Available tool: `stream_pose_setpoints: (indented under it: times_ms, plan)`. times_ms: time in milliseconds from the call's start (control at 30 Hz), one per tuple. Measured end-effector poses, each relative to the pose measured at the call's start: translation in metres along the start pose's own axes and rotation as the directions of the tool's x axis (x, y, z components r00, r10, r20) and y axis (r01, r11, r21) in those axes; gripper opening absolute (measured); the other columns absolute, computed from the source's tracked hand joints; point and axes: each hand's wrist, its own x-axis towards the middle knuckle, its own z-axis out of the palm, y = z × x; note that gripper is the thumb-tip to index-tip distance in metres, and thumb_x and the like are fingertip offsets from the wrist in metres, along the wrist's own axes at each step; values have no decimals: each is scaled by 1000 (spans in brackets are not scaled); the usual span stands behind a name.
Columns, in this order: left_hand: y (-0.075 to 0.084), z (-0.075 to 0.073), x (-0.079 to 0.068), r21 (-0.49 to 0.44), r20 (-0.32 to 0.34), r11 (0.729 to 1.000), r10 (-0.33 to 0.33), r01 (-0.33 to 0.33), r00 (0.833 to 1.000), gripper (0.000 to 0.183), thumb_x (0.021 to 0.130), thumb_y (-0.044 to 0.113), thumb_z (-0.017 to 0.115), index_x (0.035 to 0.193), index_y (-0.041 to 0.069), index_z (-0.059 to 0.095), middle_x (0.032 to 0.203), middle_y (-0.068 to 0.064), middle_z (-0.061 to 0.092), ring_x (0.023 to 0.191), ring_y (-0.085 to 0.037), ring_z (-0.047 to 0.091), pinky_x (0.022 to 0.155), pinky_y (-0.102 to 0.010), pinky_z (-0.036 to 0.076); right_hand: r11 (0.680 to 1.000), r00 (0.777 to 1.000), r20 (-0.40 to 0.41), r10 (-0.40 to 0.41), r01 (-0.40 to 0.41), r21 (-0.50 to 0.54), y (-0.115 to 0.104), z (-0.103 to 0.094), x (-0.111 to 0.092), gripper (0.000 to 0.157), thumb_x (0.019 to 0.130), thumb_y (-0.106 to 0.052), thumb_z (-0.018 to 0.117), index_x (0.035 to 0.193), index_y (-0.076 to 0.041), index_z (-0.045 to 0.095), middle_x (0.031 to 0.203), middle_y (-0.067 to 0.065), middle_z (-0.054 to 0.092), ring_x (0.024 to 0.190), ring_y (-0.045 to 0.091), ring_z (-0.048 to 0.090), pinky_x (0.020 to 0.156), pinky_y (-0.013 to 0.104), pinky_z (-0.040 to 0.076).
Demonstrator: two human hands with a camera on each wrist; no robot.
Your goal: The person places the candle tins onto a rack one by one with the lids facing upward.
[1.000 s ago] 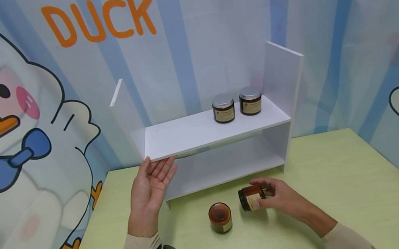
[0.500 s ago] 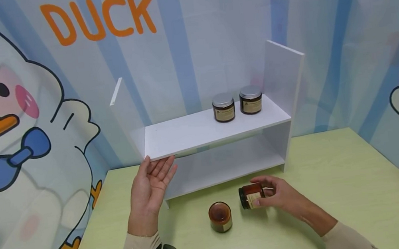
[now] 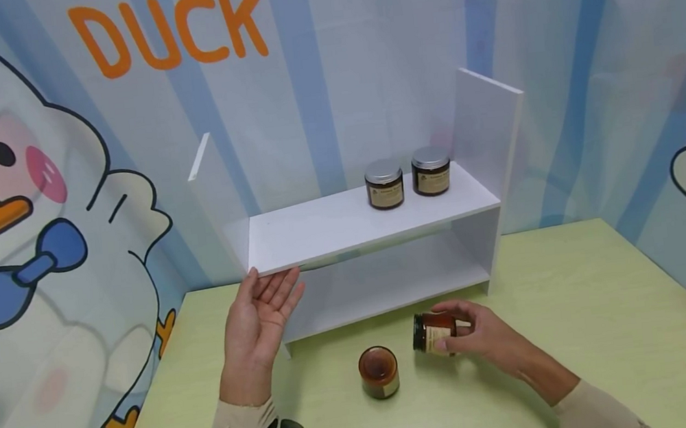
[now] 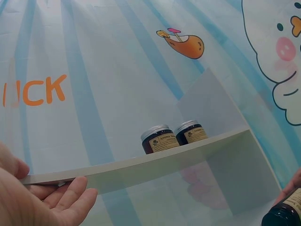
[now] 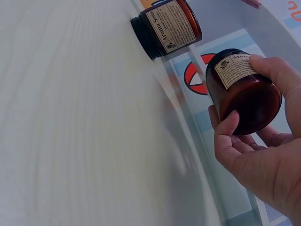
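My right hand (image 3: pixel 485 338) grips an amber glass candle jar (image 5: pixel 235 80) tipped on its side, its black end pointing left and its base towards the palm. It is held over the table, before the white shelf unit (image 3: pixel 344 227). A second amber candle jar (image 3: pixel 379 373) stands base up on the table, left of it. My left hand (image 3: pixel 261 325) is palm up at the shelf's front left corner. Its thumb lies over the board's edge and the fingers stretch beneath, holding it. Two silver-lidded dark jars, one left (image 3: pixel 385 186) and one right (image 3: pixel 431 172), stand upright on the upper board.
The shelf unit has a lower board (image 3: pixel 388 292) and two tall side panels, a left one (image 3: pixel 217 198) and a right one (image 3: pixel 487 138). It stands on a pale yellow-green table (image 3: pixel 575 302). A printed duck curtain (image 3: pixel 365 53) hangs close behind.
The candle jar in my right hand has shifted slightly up and to the right, its black end turning a little. My left hand and the other jars stay in place.
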Motion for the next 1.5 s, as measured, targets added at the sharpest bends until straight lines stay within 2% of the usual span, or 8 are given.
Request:
stream_pose_setpoints:
  times_ms: [333, 567, 733, 833, 900, 1067, 1200, 1500]
  plan:
    - [0, 0, 0, -5, -4, 1000, -2, 2, 1000, 47, 111, 33, 43, 147, 3, 39, 123, -11, 62, 125, -25, 63, 111, -42, 48, 1000, 1000, -5, -30, 30, -6, 0, -1, 2, 64, 89, -8, 79, 142, 1, 46, 138, 22, 52, 114, 28, 65, 84, 38, 62]
    - [0, 0, 0, -5, -3, 1000, -2, 2, 1000, 48, 110, 33, 44, 147, 3, 39, 123, -11, 62, 127, -26, 61, 111, -42, 48, 1000, 1000, 20, -17, 17, -17, -1, -3, 1, 66, 89, -9, 79, 146, -2, 45, 146, 21, 48, 125, 18, 58, 87, 34, 59]
    - [0, 1, 0, -6, 0, 1000, -1, 1, 1000, 47, 111, 33, 43, 147, 4, 39, 123, -11, 61, 127, -26, 61, 112, -42, 47, 998, 999, 30, 12, -10, -62, -3, -3, -1, 70, 92, -12, 76, 150, -1, 39, 142, 26, 47, 120, 33, 59, 89, 34, 57]
    - [0, 0, 0, -9, 1, 1000, -1, 1, 1000, 47, 111, 33, 43, 147, 3, 39, 123, -10, 61, 127, -26, 62, 112, -43, 47, 998, 999, 45, 24, -22, -52, -5, -3, -2, 73, 94, -14, 73, 153, 2, 33, 150, 29, 38, 139, 47, 42, 94, 32, 56]
    - [0, 0, 0, -13, 2, 1000, -1, 1, 1000, 47, 111, 33, 43, 147, 3, 39, 123, -11, 61, 126, -26, 62, 112, -43, 47, 999, 998, 52, 33, -32, -26, -6, -3, -3, 74, 95, -13, 72, 154, 3, 29, 154, 29, 34, 146, 48, 31, 96, 31, 56]
    - [0, 0, 0, -18, 3, 1000, -3, 3, 1000, 47, 111, 33, 43, 147, 4, 38, 123, -11, 62, 125, -25, 63, 112, -43, 47, 998, 996, 83, 21, -27, 61, -6, -2, -1, 70, 95, -4, 65, 151, 9, 25, 140, 27, 44, 124, 36, 55, 92, 35, 59]
    - [0, 0, -1, -13, 5, 1000, 2, -2, 1000, 47, 111, 33, 43, 147, 4, 39, 122, -10, 62, 124, -25, 63, 112, -42, 47, 993, 995, 101, -2, -10, 118, -6, -1, 0, 65, 94, -1, 64, 147, 11, 28, 130, 19, 47, 111, 24, 59, 91, 36, 60]
    - [-1, 0, 0, -16, -11, 1000, -3, 3, 1000, 46, 111, 34, 42, 146, 5, 40, 123, -10, 62, 123, -25, 64, 109, -42, 50, 1000, 1000, 11, 9, -9, -8, -6, 0, 0, 61, 93, -12, 74, 144, 3, 44, 133, 16, 54, 113, 25, 57, 88, 34, 57]
